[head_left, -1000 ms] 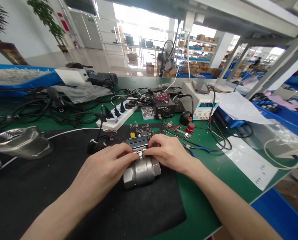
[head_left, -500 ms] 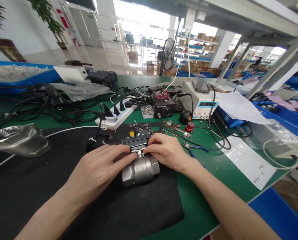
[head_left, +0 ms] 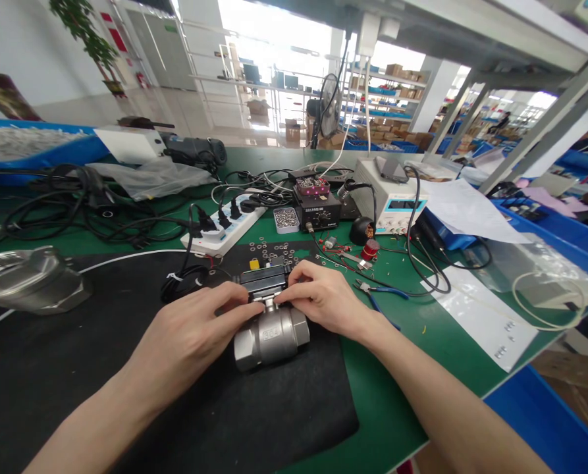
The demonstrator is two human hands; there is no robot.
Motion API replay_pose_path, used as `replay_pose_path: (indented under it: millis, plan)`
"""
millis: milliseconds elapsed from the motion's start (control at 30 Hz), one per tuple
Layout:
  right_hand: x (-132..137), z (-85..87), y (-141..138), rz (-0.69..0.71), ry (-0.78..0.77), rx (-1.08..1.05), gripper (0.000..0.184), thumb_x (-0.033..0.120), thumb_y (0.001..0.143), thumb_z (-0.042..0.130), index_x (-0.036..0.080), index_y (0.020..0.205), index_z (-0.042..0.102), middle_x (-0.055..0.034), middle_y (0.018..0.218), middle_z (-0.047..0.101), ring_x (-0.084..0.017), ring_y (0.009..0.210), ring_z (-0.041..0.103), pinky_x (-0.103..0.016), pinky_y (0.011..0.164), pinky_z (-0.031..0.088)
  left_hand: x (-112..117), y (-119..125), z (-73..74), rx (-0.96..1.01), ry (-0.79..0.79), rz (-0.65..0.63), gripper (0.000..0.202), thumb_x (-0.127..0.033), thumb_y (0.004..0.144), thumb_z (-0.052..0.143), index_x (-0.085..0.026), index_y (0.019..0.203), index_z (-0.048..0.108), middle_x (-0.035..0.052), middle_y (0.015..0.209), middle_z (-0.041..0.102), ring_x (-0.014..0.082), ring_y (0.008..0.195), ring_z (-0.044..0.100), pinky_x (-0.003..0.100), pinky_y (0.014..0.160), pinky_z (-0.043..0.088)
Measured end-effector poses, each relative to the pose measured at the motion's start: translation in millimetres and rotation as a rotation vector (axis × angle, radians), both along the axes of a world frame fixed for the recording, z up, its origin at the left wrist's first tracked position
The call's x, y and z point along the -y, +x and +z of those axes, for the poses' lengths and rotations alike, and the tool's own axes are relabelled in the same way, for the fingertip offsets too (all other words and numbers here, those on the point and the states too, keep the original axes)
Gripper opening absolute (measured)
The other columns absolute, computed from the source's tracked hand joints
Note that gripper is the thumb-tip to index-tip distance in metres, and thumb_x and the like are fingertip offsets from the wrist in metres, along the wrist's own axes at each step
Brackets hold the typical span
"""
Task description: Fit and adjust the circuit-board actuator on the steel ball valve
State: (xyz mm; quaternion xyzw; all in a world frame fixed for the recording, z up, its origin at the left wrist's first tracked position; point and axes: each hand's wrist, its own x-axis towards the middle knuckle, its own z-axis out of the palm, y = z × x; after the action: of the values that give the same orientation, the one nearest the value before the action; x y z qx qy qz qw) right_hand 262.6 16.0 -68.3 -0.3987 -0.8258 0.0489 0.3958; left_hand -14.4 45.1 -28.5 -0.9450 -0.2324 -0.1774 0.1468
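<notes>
A steel ball valve [head_left: 272, 336] lies on the black mat [head_left: 294, 408], its body marked 304. Above its neck sits a black box-shaped actuator [head_left: 263, 282] with a cable running off to the left. My left hand [head_left: 199, 322] is closed at the actuator's left end, thumb beside the valve neck. At the right end my right hand [head_left: 320, 296] pinches the same joint between actuator and valve. Whatever small part lies under the fingertips is hidden. Beyond the actuator, a yellow block [head_left: 254, 264] and several loose washers [head_left: 274, 250] lie on the mat.
A larger steel valve [head_left: 31, 280] stands at the left. Behind are a power strip [head_left: 224, 227], a tin of small metal parts [head_left: 286, 220], a soldering station [head_left: 318, 210] and a power supply [head_left: 392, 197]. Blue-handled cutters [head_left: 380, 289] lie right, near white paper [head_left: 481, 316].
The whole scene has shifted slightly left in view as the head turned a little. Both hands stay at the joint of actuator and valve, with hardly any finger movement.
</notes>
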Motion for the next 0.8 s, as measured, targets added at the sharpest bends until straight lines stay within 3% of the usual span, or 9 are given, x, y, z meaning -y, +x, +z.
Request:
replay_pose_path:
  millis: [167,800]
  plan:
    - [0.9,1.8,1.0,-0.008,0.074,0.046,0.021,0.020,0.100,0.062,0.029,0.107,0.080,-0.0029,0.106,0.067,-0.014,0.091,0.061,-0.025,0.074,0.044,-1.2,-2.5,-1.2,0.004,-0.046,0.025,0.033,-0.019,0.097,0.060,-0.035,0.125,0.068,-0.0002,0.114,0.062,0.0077,0.087,0.058,0.022,0.075,0.042]
    - [2.6,5.1,-0.1,-0.010,0.000,0.035,0.027,0.016,0.099,0.061,0.031,0.110,0.081,-0.0024,0.109,0.065,-0.014,0.093,0.062,-0.025,0.079,0.046,-5.6,4.1,-3.0,0.138,-0.155,-0.032,0.028,-0.020,0.097,0.061,-0.031,0.120,0.071,0.0013,0.108,0.059,0.0045,0.088,0.060,0.014,0.075,0.044]
